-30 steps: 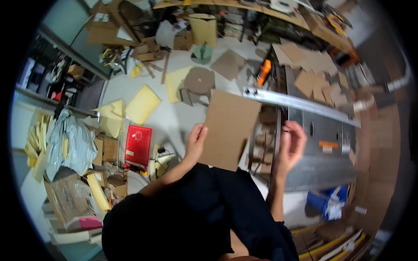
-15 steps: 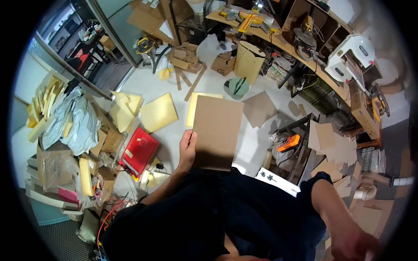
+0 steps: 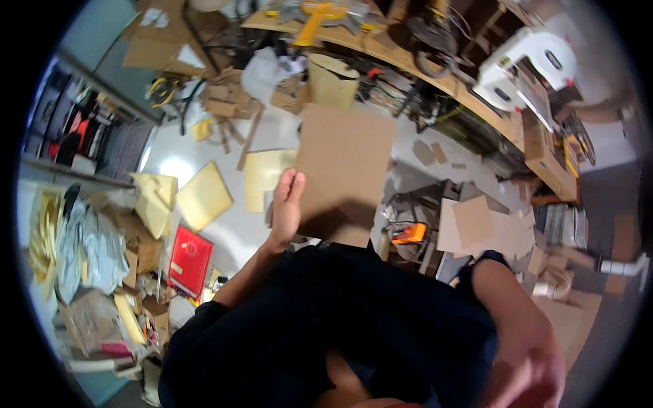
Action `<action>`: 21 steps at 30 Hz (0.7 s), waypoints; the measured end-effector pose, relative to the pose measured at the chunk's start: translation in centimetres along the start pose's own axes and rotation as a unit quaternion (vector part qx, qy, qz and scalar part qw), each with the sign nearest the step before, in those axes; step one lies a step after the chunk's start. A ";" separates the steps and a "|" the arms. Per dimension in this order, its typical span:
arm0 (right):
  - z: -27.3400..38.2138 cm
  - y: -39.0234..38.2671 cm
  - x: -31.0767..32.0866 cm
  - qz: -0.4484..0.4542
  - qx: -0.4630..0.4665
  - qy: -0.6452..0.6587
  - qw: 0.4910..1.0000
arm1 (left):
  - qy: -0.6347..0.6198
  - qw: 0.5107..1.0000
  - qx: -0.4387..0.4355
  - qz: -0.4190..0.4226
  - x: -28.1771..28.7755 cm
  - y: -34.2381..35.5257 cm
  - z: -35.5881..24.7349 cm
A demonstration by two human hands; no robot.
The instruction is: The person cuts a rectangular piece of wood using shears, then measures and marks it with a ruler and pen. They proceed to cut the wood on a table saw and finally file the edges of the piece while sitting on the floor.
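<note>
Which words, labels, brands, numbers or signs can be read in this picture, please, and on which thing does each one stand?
None can be read.
Brown board in the left hand: no text shows on the visible side.
Red case: markings too small to read.
White machine: small dark labels, too small.
Cardboard box: white labels, too blurred.

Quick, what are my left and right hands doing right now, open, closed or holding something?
Left hand: closed on the left edge of a brown cardboard sheet.
Right hand: blurred at lower right; cannot tell.
</note>
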State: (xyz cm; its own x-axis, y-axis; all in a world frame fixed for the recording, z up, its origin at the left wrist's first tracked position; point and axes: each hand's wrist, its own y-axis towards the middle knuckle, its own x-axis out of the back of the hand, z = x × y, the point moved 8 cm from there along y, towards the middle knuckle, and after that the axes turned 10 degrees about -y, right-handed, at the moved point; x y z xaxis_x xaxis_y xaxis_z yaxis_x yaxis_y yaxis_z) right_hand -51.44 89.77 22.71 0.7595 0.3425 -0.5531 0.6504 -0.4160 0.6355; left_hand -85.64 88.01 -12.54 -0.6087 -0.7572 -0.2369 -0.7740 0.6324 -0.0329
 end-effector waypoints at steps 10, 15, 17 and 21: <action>-12.5 -35.0 26.2 0.320 -0.787 -0.275 0.450 | -0.061 0.993 0.063 0.077 -25.7 12.0 3.2; -12.6 -32.0 41.4 0.429 -0.619 -0.565 0.337 | -0.021 0.986 0.035 0.163 -33.5 14.5 4.7; -9.3 -29.4 45.8 0.413 -0.612 -0.622 0.261 | 0.017 0.977 0.060 0.201 -35.8 15.6 6.7; 6.2 -21.5 50.9 0.414 -0.530 -0.739 0.023 | 0.013 0.961 0.108 0.255 -39.2 15.3 9.7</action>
State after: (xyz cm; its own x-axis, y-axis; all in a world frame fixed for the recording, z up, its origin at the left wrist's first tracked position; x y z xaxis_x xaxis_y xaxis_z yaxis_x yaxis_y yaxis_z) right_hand -26.87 110.92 -22.42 0.1959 -0.1422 0.9703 0.6499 0.7597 -0.0199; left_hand -71.90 128.99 -13.18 -0.9055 -0.3417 -0.2516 -0.3212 0.9394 -0.1197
